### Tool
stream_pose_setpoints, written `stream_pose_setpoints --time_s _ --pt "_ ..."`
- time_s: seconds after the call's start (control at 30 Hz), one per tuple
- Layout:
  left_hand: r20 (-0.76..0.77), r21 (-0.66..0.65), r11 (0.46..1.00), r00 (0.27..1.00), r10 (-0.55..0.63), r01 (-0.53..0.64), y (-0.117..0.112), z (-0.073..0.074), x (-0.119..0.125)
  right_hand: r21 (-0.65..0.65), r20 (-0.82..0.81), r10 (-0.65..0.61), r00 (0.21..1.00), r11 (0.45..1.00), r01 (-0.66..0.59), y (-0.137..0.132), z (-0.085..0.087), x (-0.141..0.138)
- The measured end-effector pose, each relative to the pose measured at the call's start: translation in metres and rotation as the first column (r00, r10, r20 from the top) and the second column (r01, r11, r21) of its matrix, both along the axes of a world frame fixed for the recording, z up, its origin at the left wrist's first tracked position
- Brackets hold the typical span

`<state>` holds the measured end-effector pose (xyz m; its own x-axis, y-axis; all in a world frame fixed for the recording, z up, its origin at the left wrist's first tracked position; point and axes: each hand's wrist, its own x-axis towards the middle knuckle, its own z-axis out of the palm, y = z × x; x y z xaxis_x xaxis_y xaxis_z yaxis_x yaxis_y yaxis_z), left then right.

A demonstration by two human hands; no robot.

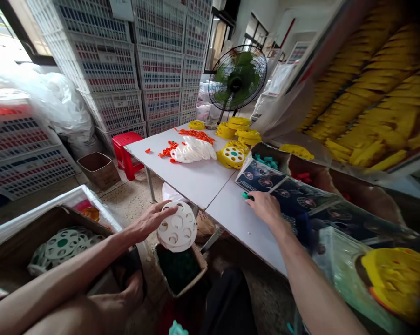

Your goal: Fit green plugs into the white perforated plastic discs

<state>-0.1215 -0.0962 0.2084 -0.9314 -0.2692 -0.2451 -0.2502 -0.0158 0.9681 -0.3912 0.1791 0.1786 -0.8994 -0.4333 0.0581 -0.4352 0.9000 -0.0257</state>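
My left hand (pixel 149 222) grips a white round plastic disc with several holes (pixel 177 227), held over a small cardboard box of dark green parts (pixel 180 270) below the table's edge. My right hand (pixel 265 206) rests on the white table (pixel 203 179) with fingers pinched on a small teal plastic piece (pixel 245 196), beside the flap of a dark printed cardboard box (pixel 266 179). That box contains more teal pieces (pixel 267 161) and red ones (pixel 302 177).
On the table lie white discs (pixel 194 150), orange bits (pixel 195 135) and yellow discs (pixel 238 128). A box of white discs (pixel 61 244) sits at my left. A red stool (pixel 126 151), a brown bin (pixel 98 168), stacked crates (pixel 126 65) and a fan (pixel 237 79) stand behind.
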Motion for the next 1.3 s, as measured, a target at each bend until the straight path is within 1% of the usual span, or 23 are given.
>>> stream_pose_setpoints --time_s 0.2,0.37,0.47,0.53,0.67,0.73,0.8,0.83,0.87,0.9,0.93,1.0,1.03,1.07,1.13,1.17,1.2,1.23,1.3 --pt "0.001 0.028 1.000 1.000 -0.011 0.011 0.000 -0.001 0.001 0.035 -0.009 0.003 1.000 0.999 -0.003 0.000 -0.002 -0.001" --pt "0.026 0.015 0.999 0.998 0.050 -0.050 0.000 -0.003 0.001 0.040 -0.009 -0.052 0.999 0.998 0.053 -0.004 -0.005 0.000" --pt "0.003 0.019 1.000 1.000 0.014 -0.014 0.001 0.000 0.002 0.024 -0.014 -0.083 0.996 0.996 0.083 -0.006 -0.006 0.000" --pt "-0.006 0.009 1.000 1.000 -0.020 0.020 0.003 0.003 0.003 0.012 -0.025 -0.082 0.996 0.997 0.082 -0.007 -0.007 0.001" --pt "0.009 -0.026 0.999 0.999 -0.045 0.045 0.004 0.008 0.005 -0.004 -0.052 -0.083 0.995 0.997 0.083 -0.006 -0.007 0.003" --pt "0.016 -0.022 0.996 0.996 -0.086 0.086 0.005 0.009 0.006 -0.014 -0.080 -0.094 0.992 0.996 0.093 -0.004 -0.004 0.005" --pt "0.030 -0.024 0.992 0.992 -0.125 0.125 0.004 0.011 0.006 -0.058 -0.115 -0.088 0.989 0.995 0.082 -0.001 0.002 0.006" --pt "0.042 -0.035 0.990 0.990 -0.135 0.136 0.004 0.011 0.005 -0.120 -0.124 -0.079 0.989 0.991 0.064 0.001 0.005 0.007" --pt "0.057 -0.053 0.988 0.989 -0.140 0.143 0.003 0.012 0.005 -0.233 -0.100 -0.060 0.993 0.972 0.035 0.003 0.009 0.008" --pt "0.072 -0.075 0.985 0.986 -0.149 0.154 0.003 0.012 0.005 -0.378 -0.051 -0.025 0.998 0.926 0.005 0.004 0.012 0.009" --pt "0.086 -0.096 0.981 0.983 -0.160 0.168 0.002 0.012 0.004 -0.516 0.007 0.026 1.000 0.856 -0.018 0.004 0.015 0.011" --pt "0.110 -0.122 0.974 0.978 -0.177 0.190 0.000 0.010 0.003 -0.744 0.146 0.175 0.974 0.668 -0.009 0.004 0.019 0.018" --pt "0.116 -0.129 0.974 0.978 -0.173 0.188 0.000 0.010 0.003 -0.821 0.214 0.257 0.942 0.571 0.030 0.002 0.019 0.024" --pt "0.115 -0.134 0.975 0.980 -0.161 0.176 0.001 0.009 0.004 -0.872 0.271 0.331 0.904 0.482 0.086 0.000 0.020 0.031" --pt "0.099 -0.152 0.978 0.986 -0.132 0.146 0.002 0.010 0.005 -0.921 0.361 0.461 0.811 0.314 0.232 -0.005 0.021 0.048" --pt "0.087 -0.167 0.977 0.989 -0.122 0.135 0.003 0.011 0.005 -0.918 0.394 0.520 0.758 0.257 0.301 -0.008 0.022 0.057" --pt "0.077 -0.182 0.974 0.990 -0.120 0.132 0.004 0.013 0.006 -0.908 0.417 0.565 0.712 0.233 0.347 -0.010 0.024 0.067" --pt "0.070 -0.196 0.971 0.990 -0.126 0.137 0.005 0.014 0.006 -0.898 0.433 0.602 0.671 0.228 0.376 -0.013 0.025 0.076" --pt "0.061 -0.226 0.961 0.987 -0.149 0.159 0.006 0.017 0.006 -0.883 0.453 0.659 0.601 0.240 0.403 -0.019 0.028 0.092"
